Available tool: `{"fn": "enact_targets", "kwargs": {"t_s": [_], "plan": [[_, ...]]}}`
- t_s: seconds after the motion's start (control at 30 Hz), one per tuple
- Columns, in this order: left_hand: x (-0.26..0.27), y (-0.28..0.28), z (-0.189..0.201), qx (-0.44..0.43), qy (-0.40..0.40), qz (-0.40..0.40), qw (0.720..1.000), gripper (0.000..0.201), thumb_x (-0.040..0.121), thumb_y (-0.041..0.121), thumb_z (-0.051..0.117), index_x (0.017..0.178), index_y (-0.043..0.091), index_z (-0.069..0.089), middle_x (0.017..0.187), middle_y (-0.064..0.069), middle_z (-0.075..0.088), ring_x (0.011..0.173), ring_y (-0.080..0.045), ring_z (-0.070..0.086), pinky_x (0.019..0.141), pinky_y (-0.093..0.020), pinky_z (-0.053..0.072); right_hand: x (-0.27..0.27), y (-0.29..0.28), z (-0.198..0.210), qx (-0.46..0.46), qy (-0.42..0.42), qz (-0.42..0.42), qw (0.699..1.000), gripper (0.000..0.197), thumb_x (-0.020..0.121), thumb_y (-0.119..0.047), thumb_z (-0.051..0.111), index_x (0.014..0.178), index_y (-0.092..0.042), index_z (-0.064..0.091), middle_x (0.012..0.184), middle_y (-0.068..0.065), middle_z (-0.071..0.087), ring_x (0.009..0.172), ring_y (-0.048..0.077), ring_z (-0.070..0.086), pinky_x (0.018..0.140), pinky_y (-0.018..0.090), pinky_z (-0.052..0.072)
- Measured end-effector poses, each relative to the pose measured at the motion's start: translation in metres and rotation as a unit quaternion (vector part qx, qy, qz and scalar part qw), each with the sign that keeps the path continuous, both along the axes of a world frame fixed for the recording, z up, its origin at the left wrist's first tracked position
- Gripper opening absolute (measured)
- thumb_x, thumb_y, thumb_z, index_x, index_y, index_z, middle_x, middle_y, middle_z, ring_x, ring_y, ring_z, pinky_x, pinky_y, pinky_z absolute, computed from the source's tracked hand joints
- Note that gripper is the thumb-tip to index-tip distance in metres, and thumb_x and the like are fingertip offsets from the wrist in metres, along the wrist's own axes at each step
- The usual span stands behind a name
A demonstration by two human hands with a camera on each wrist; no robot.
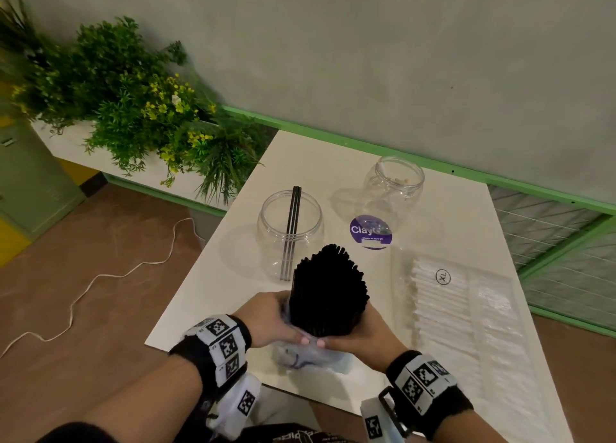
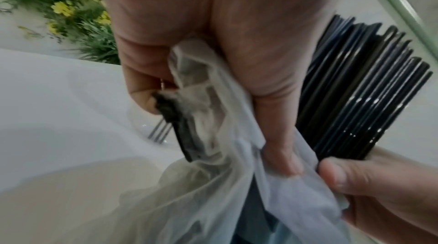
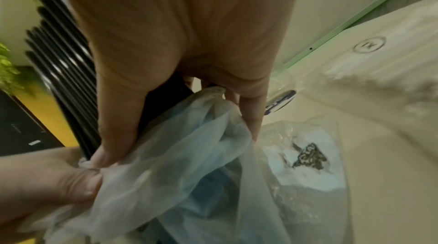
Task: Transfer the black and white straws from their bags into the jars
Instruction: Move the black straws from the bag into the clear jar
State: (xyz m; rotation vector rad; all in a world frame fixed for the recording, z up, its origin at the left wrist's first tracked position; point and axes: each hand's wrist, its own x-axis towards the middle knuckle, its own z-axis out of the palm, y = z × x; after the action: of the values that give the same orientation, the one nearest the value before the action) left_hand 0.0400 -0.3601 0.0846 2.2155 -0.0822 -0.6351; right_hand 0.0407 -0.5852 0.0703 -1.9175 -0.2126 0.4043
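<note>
A thick bundle of black straws point(image 1: 328, 289) stands upright out of a thin clear bag point(image 1: 306, 356) near the table's front edge. My left hand point(image 1: 276, 319) and right hand point(image 1: 360, 329) grip the bundle and the bunched bag from both sides, thumbs meeting at the front. In the left wrist view the black straws point(image 2: 360, 98) fan out above the bag point(image 2: 213, 182); the right wrist view shows the straws point(image 3: 68, 72) and the bag point(image 3: 184, 154). Behind stands a clear jar point(image 1: 289, 232) with three black straws point(image 1: 293, 226) leaning in it. A second jar point(image 1: 395, 184) stands farther right. A bag of white straws point(image 1: 463, 312) lies at the right.
A purple round lid point(image 1: 370, 231) lies between the jars. The white table point(image 1: 206, 282) stands against a grey wall with a green rail point(image 1: 466, 172). Plants point(image 1: 133, 102) fill the back left, and a cord point(image 1: 100, 276) trails over the floor.
</note>
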Motion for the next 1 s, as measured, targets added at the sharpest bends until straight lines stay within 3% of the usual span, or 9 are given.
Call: {"fn": "enact_targets", "kwargs": {"t_s": [0.13, 0.27, 0.33, 0.43, 0.6, 0.67, 0.77, 0.9, 1.0], "plan": [[-0.014, 0.058, -0.002, -0.009, -0.057, 0.066, 0.996, 0.084, 0.041, 0.062, 0.078, 0.114, 0.024, 0.058, 0.11, 0.005, 0.053, 0.103, -0.01, 0.055, 0.088, -0.02, 0.045, 0.004, 0.057, 0.005, 0.003, -0.011, 0.024, 1.0, 0.087, 0.054, -0.037, 0.093, 0.128, -0.021, 0.049, 0.127, 0.0, 0.057, 0.122, 0.01, 0.053, 0.103, 0.037, 0.045], [-0.023, 0.107, -0.001, -0.058, -0.022, 0.12, 0.991, 0.067, 0.055, 0.035, 0.089, 0.108, 0.034, 0.047, 0.102, 0.019, 0.059, 0.098, 0.003, 0.057, 0.074, -0.005, 0.042, 0.01, 0.116, 0.003, -0.021, -0.028, 0.055, 0.998, 0.088, 0.054, -0.049, 0.091, 0.128, -0.028, 0.05, 0.125, 0.002, 0.056, 0.12, 0.014, 0.054, 0.1, 0.041, 0.046], [-0.023, 0.128, 0.0, -0.046, -0.033, 0.129, 0.99, 0.073, 0.051, 0.043, 0.087, 0.11, 0.034, 0.047, 0.104, 0.019, 0.061, 0.101, -0.003, 0.06, 0.082, -0.016, 0.048, 0.013, 0.139, 0.005, -0.011, -0.047, 0.057, 0.997, 0.082, 0.053, -0.049, 0.091, 0.123, -0.035, 0.051, 0.123, 0.0, 0.055, 0.118, 0.01, 0.054, 0.101, 0.038, 0.046], [-0.019, 0.154, -0.003, -0.031, -0.056, 0.161, 0.985, 0.075, 0.054, 0.039, 0.089, 0.118, 0.029, 0.049, 0.106, 0.017, 0.062, 0.103, -0.008, 0.06, 0.089, -0.027, 0.049, 0.018, 0.162, 0.008, 0.007, -0.077, 0.047, 0.996, 0.074, 0.056, -0.042, 0.09, 0.118, -0.028, 0.052, 0.119, -0.001, 0.053, 0.112, 0.004, 0.053, 0.097, 0.027, 0.046], [-0.012, 0.166, -0.005, -0.018, -0.095, 0.162, 0.982, 0.059, 0.064, 0.024, 0.086, 0.109, 0.03, 0.048, 0.096, 0.023, 0.057, 0.092, -0.003, 0.057, 0.069, -0.006, 0.039, 0.02, 0.175, 0.01, -0.021, -0.108, 0.041, 0.993, 0.067, 0.064, -0.037, 0.086, 0.119, -0.018, 0.053, 0.115, -0.001, 0.05, 0.106, 0.002, 0.051, 0.088, 0.01, 0.039], [-0.008, 0.165, -0.009, -0.015, -0.103, 0.176, 0.979, 0.053, 0.066, 0.021, 0.085, 0.105, 0.029, 0.05, 0.092, 0.023, 0.057, 0.085, 0.003, 0.056, 0.063, -0.006, 0.04, 0.021, 0.174, 0.013, -0.038, -0.119, 0.029, 0.992, 0.065, 0.066, -0.036, 0.085, 0.119, -0.018, 0.053, 0.111, -0.005, 0.049, 0.103, 0.001, 0.049, 0.084, 0.003, 0.035], [-0.002, 0.162, -0.012, -0.018, -0.09, 0.196, 0.976, 0.051, 0.067, 0.019, 0.083, 0.109, 0.022, 0.054, 0.094, 0.011, 0.063, 0.089, -0.01, 0.062, 0.066, -0.015, 0.046, 0.029, 0.17, 0.019, -0.085, -0.15, 0.036, 0.984, 0.068, 0.068, -0.038, 0.083, 0.126, -0.02, 0.051, 0.107, -0.011, 0.044, 0.103, 0.006, 0.049, 0.089, 0.009, 0.036], [0.006, 0.162, -0.01, 0.014, -0.08, 0.152, 0.985, 0.061, 0.068, 0.028, 0.083, 0.122, 0.019, 0.054, 0.106, 0.005, 0.063, 0.098, -0.013, 0.06, 0.079, -0.023, 0.045, 0.039, 0.163, 0.025, -0.16, -0.145, 0.074, 0.974, 0.078, 0.07, -0.05, 0.077, 0.135, -0.021, 0.046, 0.121, -0.002, 0.044, 0.114, 0.016, 0.047, 0.103, 0.028, 0.037], [0.008, 0.161, -0.005, 0.03, -0.098, 0.137, 0.985, 0.058, 0.07, 0.029, 0.082, 0.121, 0.017, 0.057, 0.109, 0.0, 0.065, 0.099, -0.015, 0.06, 0.078, -0.024, 0.044, 0.043, 0.159, 0.03, -0.126, -0.18, 0.048, 0.974, 0.077, 0.065, -0.055, 0.075, 0.129, -0.02, 0.05, 0.12, -0.005, 0.048, 0.114, 0.013, 0.046, 0.1, 0.026, 0.038]]}}
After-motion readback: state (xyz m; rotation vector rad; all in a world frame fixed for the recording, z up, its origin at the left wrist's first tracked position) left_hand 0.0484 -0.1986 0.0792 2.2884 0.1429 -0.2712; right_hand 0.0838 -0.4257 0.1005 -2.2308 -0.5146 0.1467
